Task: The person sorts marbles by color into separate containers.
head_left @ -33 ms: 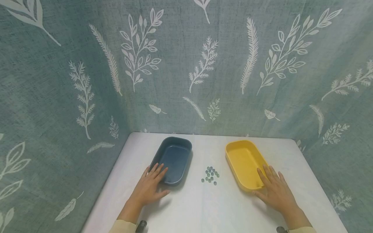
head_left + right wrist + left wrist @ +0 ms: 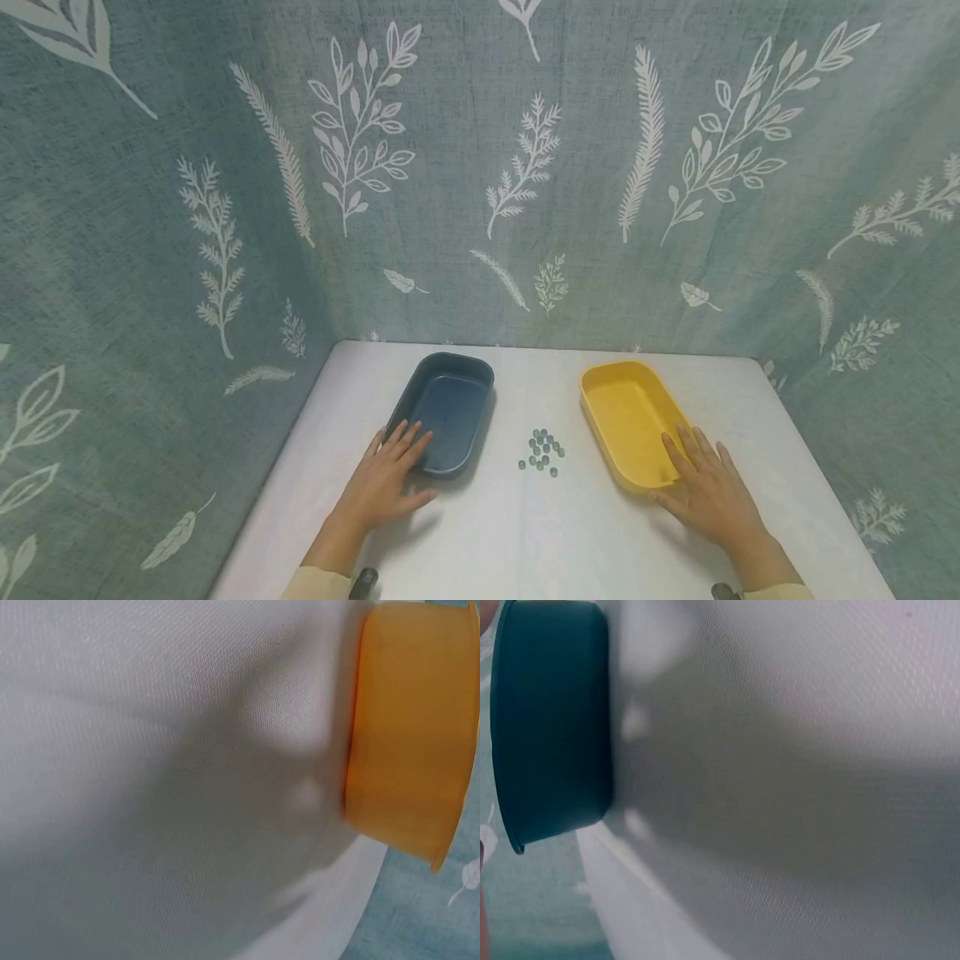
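My left hand (image 2: 382, 487) is held with spread fingers over the near left corner of a dark blue rectangular tray (image 2: 450, 417). In the left wrist view that tray's outer wall (image 2: 551, 720) fills the left side, with only slivers of the hand at the edge. Across the table, my right hand (image 2: 712, 496) has its fingers spread over the near right corner of a yellow tray (image 2: 626, 417). The right wrist view shows the yellow tray's side (image 2: 412, 727) but not the hand. Neither hand holds anything. Several small greenish and bluish beads (image 2: 546, 448) lie scattered between the trays.
Both trays stand on a white textured table (image 2: 517, 542). Teal fabric with white leaf prints (image 2: 450, 283) hangs behind the table and along both sides. Dark wrist devices (image 2: 364, 581) show near the pale sleeves (image 2: 318, 583).
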Tool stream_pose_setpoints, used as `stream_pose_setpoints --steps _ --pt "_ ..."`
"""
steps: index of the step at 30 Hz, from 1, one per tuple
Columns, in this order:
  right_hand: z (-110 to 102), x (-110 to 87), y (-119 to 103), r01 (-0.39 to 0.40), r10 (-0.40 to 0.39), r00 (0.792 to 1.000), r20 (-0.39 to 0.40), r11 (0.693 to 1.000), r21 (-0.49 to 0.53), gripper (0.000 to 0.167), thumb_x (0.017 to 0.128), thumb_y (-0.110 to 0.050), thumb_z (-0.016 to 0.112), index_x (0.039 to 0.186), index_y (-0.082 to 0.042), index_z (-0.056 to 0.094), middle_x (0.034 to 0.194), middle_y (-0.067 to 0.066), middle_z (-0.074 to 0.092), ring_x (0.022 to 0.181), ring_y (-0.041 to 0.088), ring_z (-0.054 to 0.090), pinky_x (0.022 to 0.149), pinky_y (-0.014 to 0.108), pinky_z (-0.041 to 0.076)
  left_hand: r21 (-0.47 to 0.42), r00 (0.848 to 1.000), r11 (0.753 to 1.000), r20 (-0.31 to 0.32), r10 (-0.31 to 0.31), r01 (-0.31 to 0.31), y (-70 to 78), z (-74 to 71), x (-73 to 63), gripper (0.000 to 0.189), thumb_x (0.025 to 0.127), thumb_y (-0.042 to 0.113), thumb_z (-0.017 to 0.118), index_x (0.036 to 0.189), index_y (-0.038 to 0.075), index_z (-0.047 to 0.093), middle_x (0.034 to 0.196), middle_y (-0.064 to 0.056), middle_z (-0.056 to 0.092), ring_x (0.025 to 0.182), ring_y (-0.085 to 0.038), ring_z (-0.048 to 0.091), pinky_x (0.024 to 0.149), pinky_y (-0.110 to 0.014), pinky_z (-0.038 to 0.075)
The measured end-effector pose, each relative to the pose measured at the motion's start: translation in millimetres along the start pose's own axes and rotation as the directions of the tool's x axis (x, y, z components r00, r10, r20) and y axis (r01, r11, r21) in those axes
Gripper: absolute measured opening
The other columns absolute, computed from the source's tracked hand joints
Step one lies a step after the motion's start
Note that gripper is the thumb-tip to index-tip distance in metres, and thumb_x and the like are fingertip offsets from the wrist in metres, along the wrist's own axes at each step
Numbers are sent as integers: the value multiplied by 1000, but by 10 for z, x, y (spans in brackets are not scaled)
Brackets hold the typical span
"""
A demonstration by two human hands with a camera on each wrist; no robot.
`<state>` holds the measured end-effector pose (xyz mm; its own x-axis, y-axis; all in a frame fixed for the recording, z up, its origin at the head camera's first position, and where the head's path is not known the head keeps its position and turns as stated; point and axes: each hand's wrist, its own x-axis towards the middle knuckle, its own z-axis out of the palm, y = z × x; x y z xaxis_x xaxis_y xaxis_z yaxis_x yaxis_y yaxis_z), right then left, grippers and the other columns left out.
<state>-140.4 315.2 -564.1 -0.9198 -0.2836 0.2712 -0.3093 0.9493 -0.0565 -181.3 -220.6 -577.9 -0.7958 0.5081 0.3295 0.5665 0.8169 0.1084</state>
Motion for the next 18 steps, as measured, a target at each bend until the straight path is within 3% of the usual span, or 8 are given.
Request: stream_pose_setpoints --steps 11,18 --pt "22 -54 31 5 -5 1000 -18 1000 18 94 82 -64 65 151 -8 34 154 22 28 141 42 23 117 47 -8 -1 1000 1000 -11 -2 2 -12 36 -17 90 81 68 62 153 21 34 156 -8 30 140 -38 31 116 -56 10" --pt "10 -61 17 14 -12 999 -43 999 45 91 83 -58 68 151 -7 34 153 23 30 140 43 23 117 56 4 8 1000 1000 -18 -17 18 -31 62 -7 88 83 68 60 150 15 40 154 -12 33 140 -38 31 116 -56 11"
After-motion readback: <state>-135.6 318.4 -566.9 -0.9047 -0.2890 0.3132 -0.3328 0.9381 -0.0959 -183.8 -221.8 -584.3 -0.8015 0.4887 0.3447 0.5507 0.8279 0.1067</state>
